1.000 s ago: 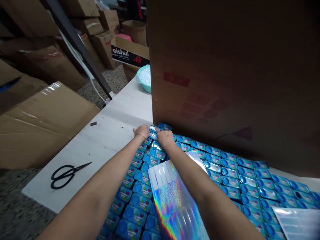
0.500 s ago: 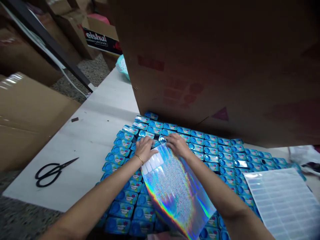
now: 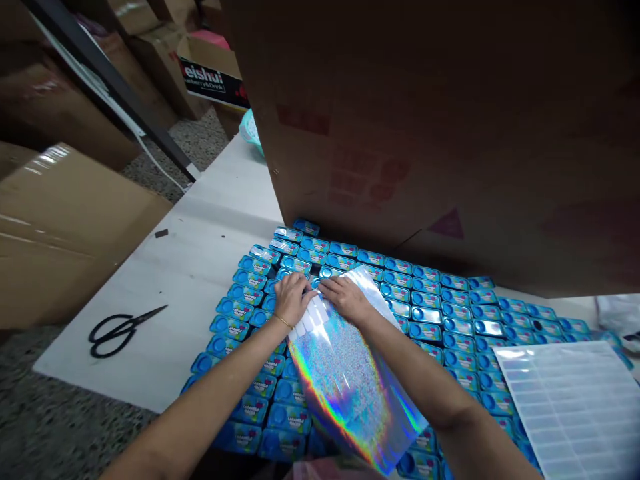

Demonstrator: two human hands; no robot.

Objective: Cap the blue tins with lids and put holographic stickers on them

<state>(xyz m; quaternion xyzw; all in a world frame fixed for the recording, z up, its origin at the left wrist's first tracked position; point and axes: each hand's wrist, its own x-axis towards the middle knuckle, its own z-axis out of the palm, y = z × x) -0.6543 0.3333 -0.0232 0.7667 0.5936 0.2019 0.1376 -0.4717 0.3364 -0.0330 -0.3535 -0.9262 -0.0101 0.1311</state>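
Observation:
A shiny holographic sticker sheet (image 3: 350, 373) lies aslant over rows of small blue tins (image 3: 247, 293) with printed lids. Near its upper left corner, white strips show where the surface looks plain. My left hand (image 3: 291, 300) is closed at that corner, thumb on the sheet and fingers curled over its edge. Close beside it, my right hand (image 3: 344, 298) has its fingers bent together over the sheet's top edge, the fingertips near my left thumb. What lies under both sets of fingertips is hidden. The sheet's upper right corner sticks up behind my right hand.
Black scissors (image 3: 125, 331) lie on the white table (image 3: 200, 227) at left. A second, whitish label sheet (image 3: 570, 407) covers tins at right. A big cardboard box (image 3: 400, 133) stands right behind the tins. A turquoise basket (image 3: 250, 130) is partly hidden by it.
My right hand has shifted left, closer to my left hand. The sheet's upper right corner now rises behind it. The whole view has shifted slightly.

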